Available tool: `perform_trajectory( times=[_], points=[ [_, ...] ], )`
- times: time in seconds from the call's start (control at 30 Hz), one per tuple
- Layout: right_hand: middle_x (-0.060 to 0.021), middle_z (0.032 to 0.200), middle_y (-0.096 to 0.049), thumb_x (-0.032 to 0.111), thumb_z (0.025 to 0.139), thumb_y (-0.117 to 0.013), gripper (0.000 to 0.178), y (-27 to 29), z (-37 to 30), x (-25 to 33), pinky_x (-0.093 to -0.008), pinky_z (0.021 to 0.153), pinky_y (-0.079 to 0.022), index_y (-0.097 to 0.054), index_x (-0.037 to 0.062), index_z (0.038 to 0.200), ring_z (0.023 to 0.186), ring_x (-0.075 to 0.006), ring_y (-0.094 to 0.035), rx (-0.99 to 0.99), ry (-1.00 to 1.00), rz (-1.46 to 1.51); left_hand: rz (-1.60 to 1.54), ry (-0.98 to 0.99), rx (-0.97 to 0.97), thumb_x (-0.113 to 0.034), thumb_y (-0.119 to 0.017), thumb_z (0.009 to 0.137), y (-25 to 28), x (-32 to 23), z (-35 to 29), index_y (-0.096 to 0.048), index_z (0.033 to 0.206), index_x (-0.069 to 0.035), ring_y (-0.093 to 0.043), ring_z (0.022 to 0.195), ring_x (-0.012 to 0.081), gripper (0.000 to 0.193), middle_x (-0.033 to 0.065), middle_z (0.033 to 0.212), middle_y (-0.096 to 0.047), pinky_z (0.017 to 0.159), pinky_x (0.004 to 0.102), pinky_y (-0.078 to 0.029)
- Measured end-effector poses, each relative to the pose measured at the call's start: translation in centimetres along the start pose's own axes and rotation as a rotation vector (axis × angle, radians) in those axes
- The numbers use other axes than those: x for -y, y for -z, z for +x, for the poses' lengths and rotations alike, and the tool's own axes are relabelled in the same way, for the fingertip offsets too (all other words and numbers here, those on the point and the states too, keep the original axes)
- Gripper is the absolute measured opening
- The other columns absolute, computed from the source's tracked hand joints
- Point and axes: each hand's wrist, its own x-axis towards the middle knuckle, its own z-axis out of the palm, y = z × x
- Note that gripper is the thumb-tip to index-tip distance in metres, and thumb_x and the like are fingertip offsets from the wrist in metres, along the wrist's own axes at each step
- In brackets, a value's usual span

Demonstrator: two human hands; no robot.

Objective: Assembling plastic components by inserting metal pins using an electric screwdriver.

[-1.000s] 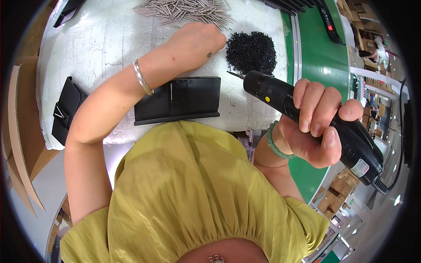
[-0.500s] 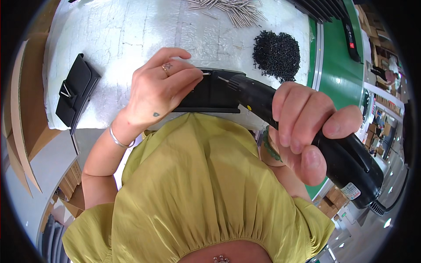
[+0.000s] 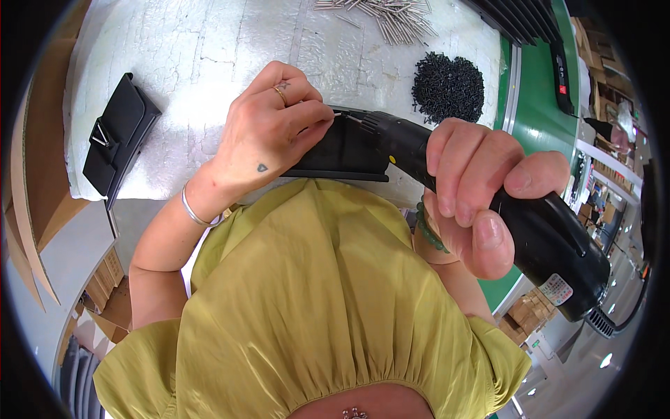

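Bare left hand: Since the frame one second earlier, it had moved from beside the dense heap of small black screws to a flat black rectangular panel. Thumb and fingertips were pinched narrowly on a slim silver metal pin.

Thin metal driver bit: It had drawn nearer to the pin than half a second earlier. Its tip pointed at the pin's exposed end; whether the two touched could not be told.

Bare right hand: The fingers and thumb were wrapped around a black cylindrical power screwdriver, which slanted from its nose near the left hand to its corded end at the lower right.

Panel: It lay at the near edge of a white, glossy, film-covered sheet, in front of the wearer's mustard-coloured garment. The left hand hid its left part; a straight lip ran along its near side.

Pin: It was held above the far part of the panel, mostly hidden by the fingertips.

Supplies: The black screws rested on the sheet to the right, beyond the screwdriver's nose; a loose pile of silver metal rods lay at the far edge.

Left side: A black folded-looking piece stood apart from the hands, with short silver pieces on it.

Wrists: A smooth silver bangle circled the left, a green beaded bracelet the right.
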Motion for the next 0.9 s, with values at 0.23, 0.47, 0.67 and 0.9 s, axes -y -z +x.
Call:
perform_trajectory(
  times=[0.23, 0.47, 0.67, 0.9],
  points=[
    [0.0019, 0.066, -0.047, 0.011, 0.076, -0.056, 0.029, 0.1, 0.5, -0.1, -0.0294, 0.059, -0.037, -0.04, 0.0139, 0.1, 0.055, -0.0114, -0.046, 0.019, -0.024, -0.023, -0.052, 0.023, 0.021, -0.001, -0.07, 0.063, -0.4, -0.1, 0.2, -0.063, 0.074, -0.007, -0.056, 0.079, 0.0222, 0.014, 0.002, 0.076, -0.058, 0.065, 0.0324, -0.049],
    [0.0007, 0.067, -0.047, 0.01, 0.079, -0.062, 0.027, -1.3, 1.3, 0.2, -0.03, 0.057, -0.037, -0.04, 0.0127, 0.095, 0.055, -0.0129, -0.044, 0.021, -0.091, -0.055, -0.122, 0.054, 0.07, -0.003, -0.069, 0.067, -0.7, -0.1, -0.2, -0.061, 0.078, -0.005, -0.057, 0.079, 0.0234, 0.014, 0.0047, 0.081, -0.057, 0.064, 0.0343, -0.049],
    [-0.0042, 0.066, -0.051, 0.0, 0.072, -0.068, 0.034, -1.2, 2.3, -0.4, -0.0285, 0.051, -0.037, -0.044, 0.0063, 0.095, 0.053, -0.0141, -0.044, 0.111, -0.06, 0.0, -0.121, 0.027, 0.069, -0.002, -0.067, 0.067, -0.4, -0.6, -0.3, -0.058, 0.076, -0.006, -0.055, 0.076, 0.0242, 0.013, 0.0056, 0.079, -0.053, 0.063, 0.0345, -0.048],
    [-0.0058, 0.07, -0.061, 0.0, 0.062, -0.067, 0.016, -2.4, 2.2, -1.5, -0.0256, 0.052, -0.046, -0.057, 0.0049, 0.073, 0.056, -0.016, -0.058, -0.184, -0.132, 0.017, -0.13, 0.126, 0.077, 0.001, -0.065, 0.068, -0.2, -0.7, -1.1, -0.057, 0.075, -0.003, -0.054, 0.075, 0.0272, 0.012, 0.0072, 0.076, -0.051, 0.063, 0.0356, -0.046]
  ],
)
